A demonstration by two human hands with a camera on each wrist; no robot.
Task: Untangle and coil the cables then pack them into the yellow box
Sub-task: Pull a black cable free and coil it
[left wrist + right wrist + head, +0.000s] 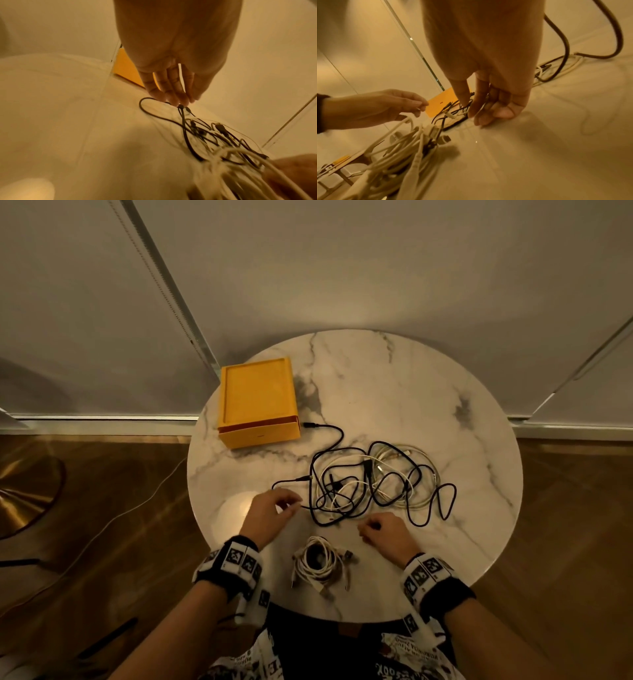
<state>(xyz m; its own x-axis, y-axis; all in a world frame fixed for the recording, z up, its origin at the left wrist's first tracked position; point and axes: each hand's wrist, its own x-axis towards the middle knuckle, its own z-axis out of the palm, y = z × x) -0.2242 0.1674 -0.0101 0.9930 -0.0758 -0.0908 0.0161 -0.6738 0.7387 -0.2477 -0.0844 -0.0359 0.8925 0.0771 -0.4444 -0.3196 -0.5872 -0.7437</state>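
Observation:
A yellow box [257, 402] sits closed at the back left of the round marble table [445, 405]. A tangle of black and white cables [370, 481] lies mid-table. One black end reaches the box; a black loop [149, 112] lies by my left hand. A coiled white cable [320, 563] [402, 148] rests near the front edge, between my wrists. My left hand [291, 505] [178, 101] hovers with relaxed fingers at the tangle's left side, fingertips at the black cable. My right hand [368, 530] [481, 116] is loosely curled, fingertips on the table just in front of the tangle, holding nothing visible.
The table's front edge is close to my body. A brass lamp base [20, 494] stands on the wooden floor at the left, with a thin white cord [102, 529] trailing past it. White panelled walls rise behind the table.

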